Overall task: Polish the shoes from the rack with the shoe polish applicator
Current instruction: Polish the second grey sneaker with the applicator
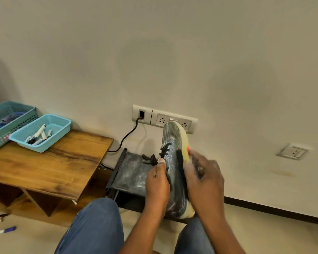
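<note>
A dark blue-grey sneaker [172, 143] with a yellowish sole and black laces stands toe-up in front of me. My left hand [157, 182] grips its upper from the lace side, thumb near the eyelets. My right hand [203, 177], blurred, holds the shoe polish applicator [181, 158], a dark pad with a red spot at its top, against the sneaker's side by the sole. Behind the shoe stands the low black shoe rack [128, 173], its top shelf dusty and bare.
A wooden table [50, 165] at the left carries two turquoise baskets [55, 142], the nearer one with markers. A black cable [126, 138] runs from a wall socket panel [163, 118] down behind the rack. My jeans-clad knees fill the bottom; a marker [3, 230] lies on the floor.
</note>
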